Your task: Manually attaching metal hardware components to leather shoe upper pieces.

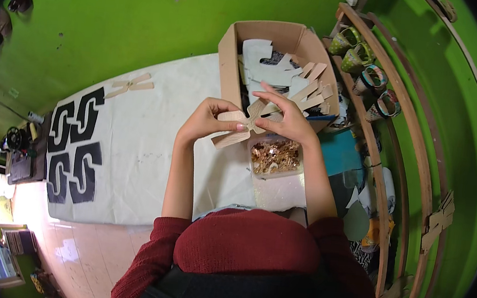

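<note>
My left hand point(209, 120) and my right hand point(285, 116) together hold a tan cross-shaped strap piece point(239, 127) in front of me, above a white cloth point(146, 139). Both hands pinch it near its middle, where the two strips cross. Just below my right hand sits a clear plastic tub of small gold-coloured metal fittings point(275, 156). Beyond my hands stands an open cardboard box point(231, 49) filled with more tan strap pieces and pale grey cut-outs point(308, 89).
Black S-shaped cut-outs point(76, 143) lie on the cloth's left part, and another tan strap piece point(132, 85) lies near its far edge. A curved wooden rack with several small shoes point(373, 82) runs along the right. Green walls surround the area.
</note>
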Demonstrator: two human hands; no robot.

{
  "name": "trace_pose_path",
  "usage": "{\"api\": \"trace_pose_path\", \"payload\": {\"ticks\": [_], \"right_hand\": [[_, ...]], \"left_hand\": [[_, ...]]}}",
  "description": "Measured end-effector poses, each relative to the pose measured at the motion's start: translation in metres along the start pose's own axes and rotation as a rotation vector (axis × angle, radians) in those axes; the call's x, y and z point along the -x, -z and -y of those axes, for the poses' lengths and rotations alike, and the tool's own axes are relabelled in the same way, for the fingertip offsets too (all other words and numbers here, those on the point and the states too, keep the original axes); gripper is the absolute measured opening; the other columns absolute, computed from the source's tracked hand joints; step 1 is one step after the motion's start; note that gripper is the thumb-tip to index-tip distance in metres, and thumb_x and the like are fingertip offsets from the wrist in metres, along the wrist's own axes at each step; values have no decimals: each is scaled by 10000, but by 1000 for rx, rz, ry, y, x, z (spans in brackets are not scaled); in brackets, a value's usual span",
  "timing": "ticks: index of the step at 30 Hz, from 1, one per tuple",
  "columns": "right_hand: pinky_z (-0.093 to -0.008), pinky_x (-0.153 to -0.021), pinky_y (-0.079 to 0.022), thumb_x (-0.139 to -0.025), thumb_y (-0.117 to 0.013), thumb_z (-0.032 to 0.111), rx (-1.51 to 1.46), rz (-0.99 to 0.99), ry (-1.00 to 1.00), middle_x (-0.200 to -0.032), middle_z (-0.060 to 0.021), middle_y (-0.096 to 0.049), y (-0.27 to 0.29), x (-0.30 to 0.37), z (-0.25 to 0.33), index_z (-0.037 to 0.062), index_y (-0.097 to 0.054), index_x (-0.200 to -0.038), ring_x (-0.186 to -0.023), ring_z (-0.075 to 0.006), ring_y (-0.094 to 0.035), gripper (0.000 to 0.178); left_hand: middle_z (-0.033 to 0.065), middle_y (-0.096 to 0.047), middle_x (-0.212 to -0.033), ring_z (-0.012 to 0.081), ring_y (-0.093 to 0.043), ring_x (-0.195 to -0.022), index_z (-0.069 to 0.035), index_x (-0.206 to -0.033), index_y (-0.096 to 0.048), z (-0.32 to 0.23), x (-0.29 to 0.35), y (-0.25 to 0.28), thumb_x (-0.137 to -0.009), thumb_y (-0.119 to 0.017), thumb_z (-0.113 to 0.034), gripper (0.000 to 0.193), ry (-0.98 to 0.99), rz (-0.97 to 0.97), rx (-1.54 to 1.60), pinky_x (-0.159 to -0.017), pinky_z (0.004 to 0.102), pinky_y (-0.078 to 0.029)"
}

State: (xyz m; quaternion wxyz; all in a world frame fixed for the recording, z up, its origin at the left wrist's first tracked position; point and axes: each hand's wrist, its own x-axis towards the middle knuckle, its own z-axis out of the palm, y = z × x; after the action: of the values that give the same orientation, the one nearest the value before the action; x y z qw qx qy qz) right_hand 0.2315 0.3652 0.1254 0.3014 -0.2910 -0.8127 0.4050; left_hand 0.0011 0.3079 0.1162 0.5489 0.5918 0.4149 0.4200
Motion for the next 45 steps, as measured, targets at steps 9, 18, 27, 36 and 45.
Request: {"api": "trace_pose_path", "payload": {"ticks": [9,18,27,36,45], "right_hand": [[-361,-813,-476,-737,-749,196,89,134,-94,-812,-67,-640,-75,9,42,46,-623,-871,-689,-171,-581,237],[-432,-865,-360,-796,-655,180,446,187,-107,-906,-79,-641,-199,57,-61,104,-642,-954,-893,-233,-604,176],[-447,-948,-332,-804,-603,131,586,10,91,-1036,-20,-584,-214,67,-75,102,-632,-994,-1047,-188,-529,194],[-393,-1050,-339,-824,-472,-2,550,61,74,-1268,-89,-543,-204,102,-75,52,-616,-1120,-1230,-257,-460,334],[-365,-827,-486,-816,-550,31,273,-278,-256,-969,-132,-665,-107,116,-77,34,-663,-945,-922,-280,-618,171]], "left_hand": [[79,-690,-826,97,-624,-745,30,-988,-680,-8,93,24,-735,-764,-123,308,178,-104,-179,-689,261,-508],[68,-682,-931,231,-605,-963,-108,-988,-679,98,128,-10,-806,-676,-226,217,714,-372,-882,-1023,622,-138],[98,-251,-1505,339,-184,-1393,-189,-1420,-350,187,149,-54,-962,-366,-304,473,466,-597,-1109,-1042,670,-34],[105,-228,-1516,367,-157,-1397,-170,-1431,-332,188,142,-62,-959,-335,-270,483,493,-627,-1152,-1036,678,0],[179,-197,-1510,430,-117,-1389,-151,-1425,-345,182,137,-69,-940,-370,-271,501,533,-700,-1124,-997,720,4]]}}
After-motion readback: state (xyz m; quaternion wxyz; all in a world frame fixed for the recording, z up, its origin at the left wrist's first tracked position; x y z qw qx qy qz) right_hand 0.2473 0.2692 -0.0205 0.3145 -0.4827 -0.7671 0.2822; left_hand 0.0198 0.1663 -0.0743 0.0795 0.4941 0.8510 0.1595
